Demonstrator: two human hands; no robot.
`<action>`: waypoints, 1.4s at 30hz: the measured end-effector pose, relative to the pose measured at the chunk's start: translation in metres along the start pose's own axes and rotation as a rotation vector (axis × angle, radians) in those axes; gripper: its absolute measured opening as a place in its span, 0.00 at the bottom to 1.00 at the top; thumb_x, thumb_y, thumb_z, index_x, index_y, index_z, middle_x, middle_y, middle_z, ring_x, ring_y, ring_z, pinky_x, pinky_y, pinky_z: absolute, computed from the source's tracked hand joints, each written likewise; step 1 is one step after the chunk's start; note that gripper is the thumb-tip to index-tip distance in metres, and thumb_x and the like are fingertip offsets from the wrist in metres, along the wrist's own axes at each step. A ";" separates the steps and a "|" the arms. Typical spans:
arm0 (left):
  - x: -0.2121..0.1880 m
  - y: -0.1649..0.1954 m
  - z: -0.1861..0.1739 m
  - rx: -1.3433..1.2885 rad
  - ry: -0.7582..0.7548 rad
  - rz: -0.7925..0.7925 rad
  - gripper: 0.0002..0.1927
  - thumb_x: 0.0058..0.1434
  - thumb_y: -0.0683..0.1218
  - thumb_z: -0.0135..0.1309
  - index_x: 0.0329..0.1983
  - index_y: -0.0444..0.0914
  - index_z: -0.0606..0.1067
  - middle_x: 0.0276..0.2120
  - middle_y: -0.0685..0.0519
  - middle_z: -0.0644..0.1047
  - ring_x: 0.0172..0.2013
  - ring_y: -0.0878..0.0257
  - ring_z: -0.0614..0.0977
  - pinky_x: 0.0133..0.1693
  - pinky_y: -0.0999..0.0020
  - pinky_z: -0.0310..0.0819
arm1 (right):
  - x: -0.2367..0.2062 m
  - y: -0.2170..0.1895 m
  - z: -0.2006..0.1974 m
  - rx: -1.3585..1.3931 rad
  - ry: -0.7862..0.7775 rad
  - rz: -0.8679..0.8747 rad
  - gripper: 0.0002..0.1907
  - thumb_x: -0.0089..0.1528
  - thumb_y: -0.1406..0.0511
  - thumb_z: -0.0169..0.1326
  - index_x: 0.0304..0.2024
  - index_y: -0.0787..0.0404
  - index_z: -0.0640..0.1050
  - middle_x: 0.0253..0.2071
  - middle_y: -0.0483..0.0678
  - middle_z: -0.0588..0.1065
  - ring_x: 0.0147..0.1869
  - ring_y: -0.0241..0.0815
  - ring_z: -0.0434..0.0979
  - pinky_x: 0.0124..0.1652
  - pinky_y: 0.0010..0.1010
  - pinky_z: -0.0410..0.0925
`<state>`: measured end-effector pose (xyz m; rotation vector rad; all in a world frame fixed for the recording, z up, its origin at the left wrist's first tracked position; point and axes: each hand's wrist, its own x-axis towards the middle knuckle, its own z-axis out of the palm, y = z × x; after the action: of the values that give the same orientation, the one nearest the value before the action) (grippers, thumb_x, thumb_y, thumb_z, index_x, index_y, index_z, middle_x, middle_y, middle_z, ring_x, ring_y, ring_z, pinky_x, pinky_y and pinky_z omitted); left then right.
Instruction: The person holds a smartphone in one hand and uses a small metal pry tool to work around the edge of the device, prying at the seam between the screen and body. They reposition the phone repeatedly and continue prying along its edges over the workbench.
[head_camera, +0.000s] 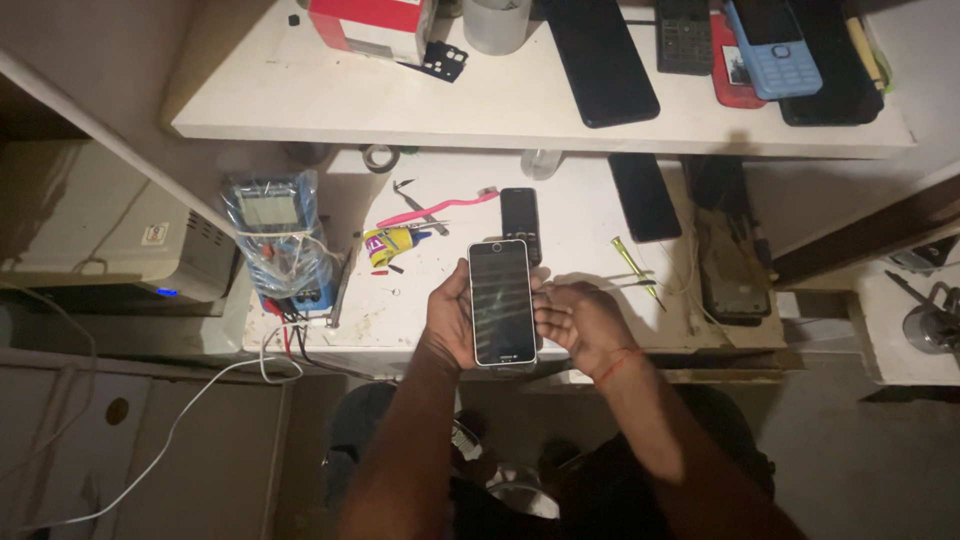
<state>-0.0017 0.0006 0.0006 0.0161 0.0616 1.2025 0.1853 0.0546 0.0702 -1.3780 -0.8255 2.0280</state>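
My left hand cradles the smartphone, fingers closed around its edge, screen up — my right hand touches its other side, fingers loosely curled, just above the surface.

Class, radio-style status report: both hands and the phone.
Left hand cradles smartphone, screen dark. Right hand touching its right edge. Keypad phone on bench behind.

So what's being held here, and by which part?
A smartphone, screen up. The left hand cradles its back and left edge; the right hand's fingertips touch its right edge.
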 end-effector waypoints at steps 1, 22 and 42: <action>0.000 0.000 0.000 0.021 0.004 -0.009 0.45 0.73 0.70 0.31 0.72 0.27 0.63 0.64 0.32 0.71 0.61 0.35 0.74 0.60 0.38 0.70 | 0.000 0.003 -0.001 -0.033 0.017 -0.061 0.06 0.64 0.67 0.52 0.40 0.63 0.78 0.35 0.49 0.77 0.36 0.38 0.77 0.37 0.29 0.74; -0.001 0.002 0.002 -0.004 0.026 -0.046 0.46 0.70 0.73 0.34 0.71 0.29 0.64 0.61 0.32 0.73 0.60 0.40 0.76 0.62 0.38 0.67 | -0.005 0.031 -0.017 -0.203 0.015 -0.232 0.04 0.63 0.70 0.52 0.36 0.67 0.73 0.32 0.56 0.79 0.30 0.42 0.80 0.31 0.32 0.76; -0.002 -0.001 0.002 -0.013 -0.015 -0.064 0.45 0.69 0.72 0.35 0.70 0.31 0.66 0.59 0.33 0.74 0.53 0.30 0.78 0.56 0.32 0.70 | -0.016 0.073 -0.031 -0.282 -0.026 -0.614 0.06 0.65 0.70 0.55 0.38 0.68 0.73 0.34 0.57 0.80 0.30 0.37 0.82 0.27 0.27 0.76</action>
<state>-0.0012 -0.0017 0.0030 0.0121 0.0405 1.1387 0.2120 0.0002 0.0168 -1.0551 -1.3881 1.4929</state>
